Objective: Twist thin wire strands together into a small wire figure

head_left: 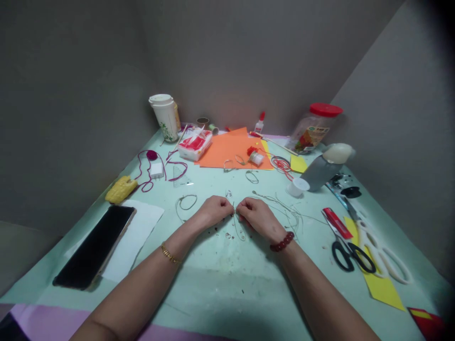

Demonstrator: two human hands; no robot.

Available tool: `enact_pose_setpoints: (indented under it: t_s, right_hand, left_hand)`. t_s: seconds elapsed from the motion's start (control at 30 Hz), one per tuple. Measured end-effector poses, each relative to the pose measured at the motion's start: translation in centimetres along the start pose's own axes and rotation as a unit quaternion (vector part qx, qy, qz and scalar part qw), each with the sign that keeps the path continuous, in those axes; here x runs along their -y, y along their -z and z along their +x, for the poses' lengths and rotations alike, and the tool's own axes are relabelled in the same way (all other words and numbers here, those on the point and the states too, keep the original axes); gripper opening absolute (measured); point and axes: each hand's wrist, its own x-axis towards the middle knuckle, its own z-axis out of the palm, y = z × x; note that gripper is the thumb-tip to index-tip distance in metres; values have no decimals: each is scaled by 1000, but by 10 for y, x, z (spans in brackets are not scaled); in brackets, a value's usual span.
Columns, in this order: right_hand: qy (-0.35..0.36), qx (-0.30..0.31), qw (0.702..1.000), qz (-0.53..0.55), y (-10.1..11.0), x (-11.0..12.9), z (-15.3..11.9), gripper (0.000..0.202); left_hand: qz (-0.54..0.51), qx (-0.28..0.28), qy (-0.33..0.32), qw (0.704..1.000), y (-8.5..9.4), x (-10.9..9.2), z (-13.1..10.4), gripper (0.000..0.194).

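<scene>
My left hand (215,210) and my right hand (256,214) meet at the middle of the table, fingertips pinched close together. Between them runs a thin pale cord (239,227), which both pinches grip; its loop hangs down toward me. Small dark bits lie scattered on the table under the hands. Left of my left hand rests a looped cord (187,202). Several loose strands of cord (284,208) spread out to the right of my right hand. Fingertips hide the exact spot where the cord is held.
A phone (97,246) on white paper lies left. Black-handled scissors (350,253), white-handled scissors (380,251) and a red lighter (337,222) lie right. Behind are orange paper (223,149), a tissue pack (195,144), a paper cup (164,118), a tilted grey bottle (320,170) and a red-lidded jar (313,130).
</scene>
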Motion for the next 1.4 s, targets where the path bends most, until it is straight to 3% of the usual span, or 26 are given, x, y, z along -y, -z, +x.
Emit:
enact_pose_setpoints:
  t_s: [0.77,1.4]
  right_hand:
    - [3,-19,1000,-8,0,0,1,14]
    - [51,-22,998,-27,1,-1,0,13]
  left_hand:
    - [-9,2,5,1000,0,-1,0,18]
    - [-8,1,0,1000,1,-1,-1,14]
